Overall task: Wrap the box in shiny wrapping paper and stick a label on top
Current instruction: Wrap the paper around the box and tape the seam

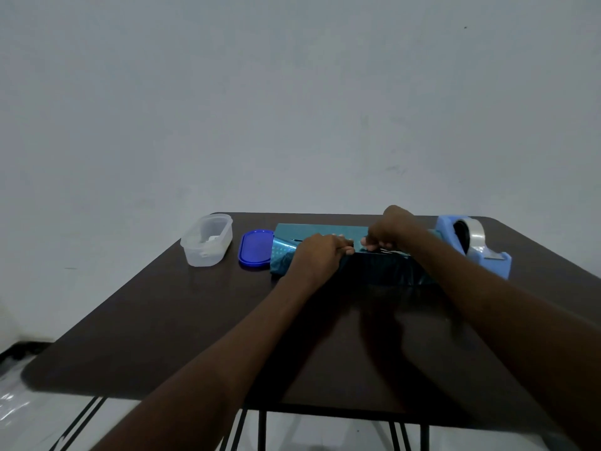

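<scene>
Right of the frame's centre, on the dark desk (pixel 162 320), lay the box under shiny blue wrapping paper (pixel 312 234). The left hand (pixel 320 255) and right hand (pixel 388 231) met on top, fingers (pixel 374 245) curled, pinching the paper's edge. A tape dispenser (pixel 474 244) stood just right; a blue lid (pixel 256 250) and clear container (pixel 208 239) sat left.

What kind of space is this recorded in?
Probably a plain room in a home or small studio, set up for gift wrapping: a dark brown folding-style table against a bare white wall, a light blue tape dispenser, and a box in shiny teal wrapping paper.
</scene>
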A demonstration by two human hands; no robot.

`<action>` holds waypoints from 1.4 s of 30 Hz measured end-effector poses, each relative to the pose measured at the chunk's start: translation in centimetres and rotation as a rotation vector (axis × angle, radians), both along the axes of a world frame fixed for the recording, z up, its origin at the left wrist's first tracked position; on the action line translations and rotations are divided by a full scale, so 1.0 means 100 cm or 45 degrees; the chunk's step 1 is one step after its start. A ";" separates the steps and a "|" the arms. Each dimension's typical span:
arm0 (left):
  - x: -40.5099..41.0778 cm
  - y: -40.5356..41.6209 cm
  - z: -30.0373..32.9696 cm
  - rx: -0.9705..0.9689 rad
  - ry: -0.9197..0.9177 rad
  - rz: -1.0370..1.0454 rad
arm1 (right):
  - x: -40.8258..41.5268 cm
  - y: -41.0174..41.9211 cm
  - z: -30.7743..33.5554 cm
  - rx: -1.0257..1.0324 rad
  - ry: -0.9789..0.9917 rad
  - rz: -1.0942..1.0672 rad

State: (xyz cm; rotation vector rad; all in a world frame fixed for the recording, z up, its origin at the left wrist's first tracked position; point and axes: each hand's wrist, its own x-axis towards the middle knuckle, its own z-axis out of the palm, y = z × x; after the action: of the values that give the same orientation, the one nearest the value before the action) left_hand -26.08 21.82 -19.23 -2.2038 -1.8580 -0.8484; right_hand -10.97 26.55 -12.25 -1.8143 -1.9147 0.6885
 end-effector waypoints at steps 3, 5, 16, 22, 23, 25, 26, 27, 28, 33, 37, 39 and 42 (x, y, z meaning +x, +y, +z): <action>0.000 0.001 0.000 0.004 0.025 0.005 | -0.006 -0.001 0.002 0.088 -0.173 0.030; -0.001 0.002 0.000 -0.005 0.035 0.015 | -0.005 -0.002 0.004 0.142 -0.312 0.045; -0.003 0.005 -0.003 0.012 0.033 -0.008 | 0.023 -0.015 -0.029 0.647 -0.349 0.450; -0.004 0.005 -0.003 -0.045 0.015 -0.025 | 0.039 -0.031 -0.053 0.668 -0.740 0.549; -0.004 0.005 -0.002 -0.056 0.013 -0.028 | 0.042 -0.032 -0.051 0.698 -0.786 0.534; -0.004 0.004 -0.002 -0.056 0.007 -0.025 | 0.041 -0.033 -0.047 0.709 -0.878 0.523; -0.004 0.004 -0.001 -0.050 0.007 -0.024 | 0.039 -0.033 -0.047 0.694 -0.913 0.509; -0.003 0.003 -0.001 -0.047 0.005 -0.025 | 0.038 -0.032 -0.047 0.672 -0.942 0.488; -0.003 0.003 -0.001 -0.048 -0.001 -0.027 | 0.036 -0.031 -0.047 0.645 -0.961 0.459; -0.001 0.002 0.002 -0.080 0.020 -0.020 | 0.032 -0.035 -0.040 0.667 -0.948 0.429; 0.002 0.000 0.006 -0.112 0.043 0.007 | 0.041 -0.044 -0.045 0.686 -0.837 0.541; 0.002 -0.001 0.006 -0.131 0.054 0.016 | 0.048 -0.047 -0.046 0.707 -0.868 0.500; 0.004 -0.003 0.012 -0.149 0.027 0.021 | 0.063 -0.052 -0.037 0.827 -0.820 0.405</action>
State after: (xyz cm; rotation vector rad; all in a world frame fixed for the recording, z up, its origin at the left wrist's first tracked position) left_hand -25.70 21.50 -18.08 -2.2517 -1.9599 -0.7278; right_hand -4.69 21.34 -15.96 -1.4006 -2.4587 -0.4807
